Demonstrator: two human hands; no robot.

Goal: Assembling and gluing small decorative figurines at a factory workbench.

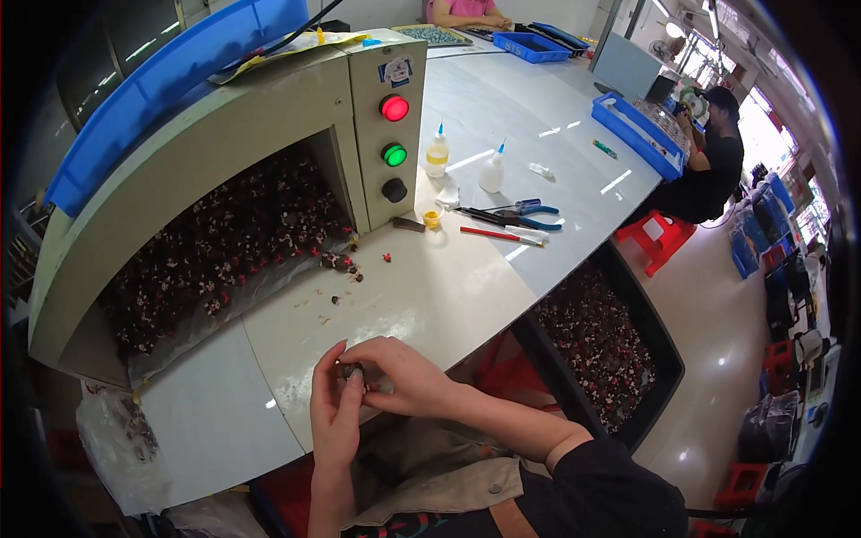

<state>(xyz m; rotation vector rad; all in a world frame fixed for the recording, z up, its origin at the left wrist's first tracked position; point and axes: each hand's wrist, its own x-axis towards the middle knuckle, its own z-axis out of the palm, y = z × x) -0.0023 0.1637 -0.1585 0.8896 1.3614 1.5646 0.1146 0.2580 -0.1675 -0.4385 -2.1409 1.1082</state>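
Observation:
Close to the table's near edge, my left hand (335,421) and my right hand (408,378) meet, fingertips pinched together. Between them is a small dark, roundish part (350,368), mostly covered by the fingers. Both hands appear to grip it, though its exact kind does not show. Ahead of them lie several loose dark parts (337,262) and a tiny red piece (387,257). Many similar dark parts with red and pale bits form a heap (224,242) inside the arched opening of a beige machine (309,85).
On the machine are a red lamp (394,108), a green lamp (394,154) and a black knob (394,189). Two dropper bottles (491,172), blue-handled pliers (511,218) and a red stick (489,234) lie beyond. A black bin (659,359) of parts stands right. Two other people sit farther off.

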